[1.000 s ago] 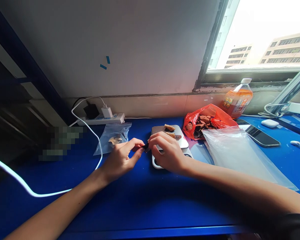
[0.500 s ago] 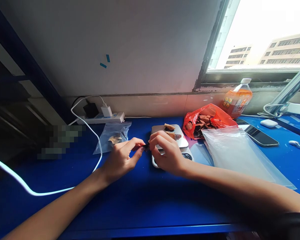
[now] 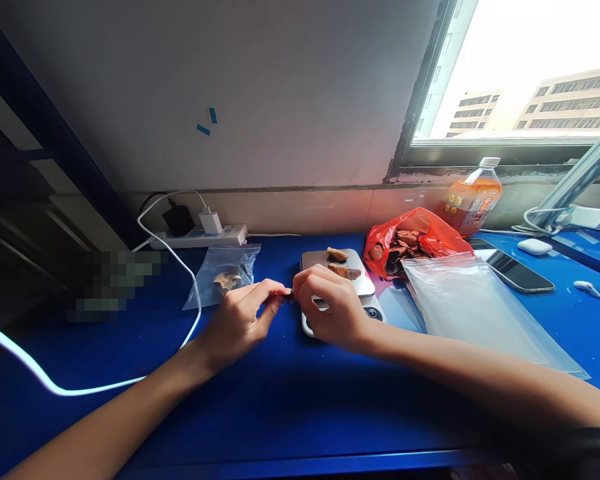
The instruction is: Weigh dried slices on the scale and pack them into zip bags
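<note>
My left hand [image 3: 243, 320] pinches a small dark piece [image 3: 289, 297] between thumb and forefinger. The fingertips of my right hand [image 3: 333, 307] close on its other end, so little of it shows and its kind is unclear. Behind my right hand is a kitchen scale [image 3: 310, 259], its front partly covered by that hand. Two brown pieces that look like dried peel, one small piece [image 3: 337, 255] and one longer piece [image 3: 345, 271], lie on its steel plate. Left of the scale, a clear zip bag [image 3: 245, 257] holds a pale brown piece [image 3: 227, 281].
An open red plastic bag [image 3: 430, 223] of reddish-brown dried pieces stands behind flat clear bags [image 3: 475, 307]. To the right are a phone [image 3: 520, 272], a white earbud case [image 3: 535, 247] and an earbud [image 3: 587, 289]. A white cable [image 3: 195, 287] runs from the power strip [image 3: 235, 235]. An orange drink bottle [image 3: 473, 200] stands behind.
My fingertips have come slightly closer together and now cover more of the dark piece. The whole view has shifted a little; the things on the table stay put.
</note>
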`<state>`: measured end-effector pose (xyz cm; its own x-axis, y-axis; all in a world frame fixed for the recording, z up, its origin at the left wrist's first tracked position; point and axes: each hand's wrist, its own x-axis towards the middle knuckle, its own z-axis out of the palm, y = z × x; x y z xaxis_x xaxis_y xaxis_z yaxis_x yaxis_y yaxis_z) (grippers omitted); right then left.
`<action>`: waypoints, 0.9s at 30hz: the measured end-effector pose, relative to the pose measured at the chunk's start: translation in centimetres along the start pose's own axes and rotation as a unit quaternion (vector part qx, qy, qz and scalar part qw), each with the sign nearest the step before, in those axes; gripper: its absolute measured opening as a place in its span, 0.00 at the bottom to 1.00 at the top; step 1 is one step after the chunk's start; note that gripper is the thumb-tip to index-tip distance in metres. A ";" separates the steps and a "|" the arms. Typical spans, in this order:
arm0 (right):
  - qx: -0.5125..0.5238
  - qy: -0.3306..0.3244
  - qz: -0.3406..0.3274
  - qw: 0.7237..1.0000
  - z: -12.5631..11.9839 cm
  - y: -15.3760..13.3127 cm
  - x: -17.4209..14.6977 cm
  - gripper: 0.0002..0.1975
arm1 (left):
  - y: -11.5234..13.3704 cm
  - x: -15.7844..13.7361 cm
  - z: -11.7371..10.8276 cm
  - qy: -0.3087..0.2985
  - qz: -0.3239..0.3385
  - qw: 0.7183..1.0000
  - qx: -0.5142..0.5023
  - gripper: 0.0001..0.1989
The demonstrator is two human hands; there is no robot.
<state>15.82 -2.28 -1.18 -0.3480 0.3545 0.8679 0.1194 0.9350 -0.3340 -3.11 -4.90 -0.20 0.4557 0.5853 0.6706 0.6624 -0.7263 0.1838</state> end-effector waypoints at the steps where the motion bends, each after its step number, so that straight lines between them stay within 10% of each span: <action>1: 0.001 -0.002 -0.001 1.000 0.0 0.0 0.0 0.13 | 0.0 0.0 0.0 0.000 0.002 1.000 0.000 0.05; 27: 0.002 0.057 0.078 0.995 0.5 -0.1 0.0 0.09 | 1.0 0.2 -0.4 -0.025 -0.153 0.984 -0.090 0.06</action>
<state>15.29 -2.32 -1.31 -0.2177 0.4946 0.8414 0.1594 0.8686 -0.4693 -2.60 -5.62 0.44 0.2828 0.8005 0.5284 0.6596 -0.5623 0.4988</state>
